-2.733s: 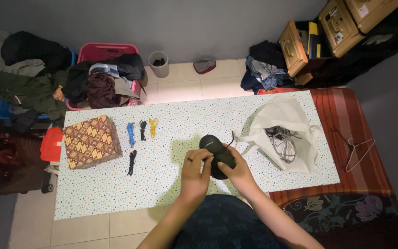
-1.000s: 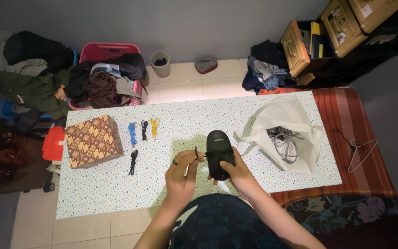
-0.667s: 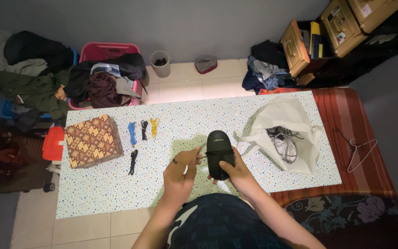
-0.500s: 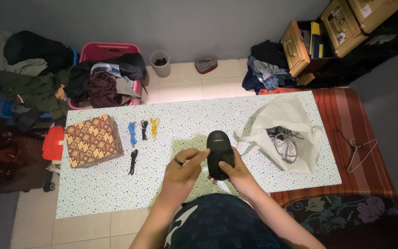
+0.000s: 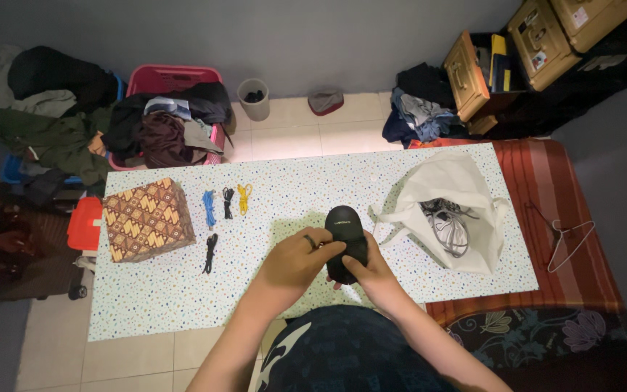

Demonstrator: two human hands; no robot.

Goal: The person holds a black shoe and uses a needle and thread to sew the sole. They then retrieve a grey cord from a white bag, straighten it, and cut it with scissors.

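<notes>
Item: black shoe point(image 5: 345, 234), lower centre of the frame, held just above the speckled table point(image 5: 313, 181), toe pointing to the top of the frame

Hands: left hand point(image 5: 295, 260) closed over the shoe's left side and opening, fingers curled across the upper, a ring showing on one finger. Right hand point(image 5: 370, 270) clamped under the heel and right flank. Both hands were touching the shoe and each other

Handling, as judged: light, semi-stiff sole with a softer, yielding upper; matte surface, not slippery; not fragile. Best hold looked to be the heel and sole edge, leaving the opening free

Surface: pale tablecloth with small coloured flecks, flat. To the left of centre lay blue, black and yellow laces point(image 5: 226, 202) in a row, another black lace point(image 5: 210, 251) below them, well apart from the shoe. A patterned brown box point(image 5: 146, 219) stood at the left edge. A white cloth bag point(image 5: 448, 207) lay to the right, open, with grey lacing inside

Room: tiled floor; pink laundry basket point(image 5: 172, 78) heaped with clothes at upper left; small grey bin point(image 5: 255, 98) at top centre; wooden drawers point(image 5: 473, 69) at upper right; wire hanger point(image 5: 571, 243) on a striped red mat at right
</notes>
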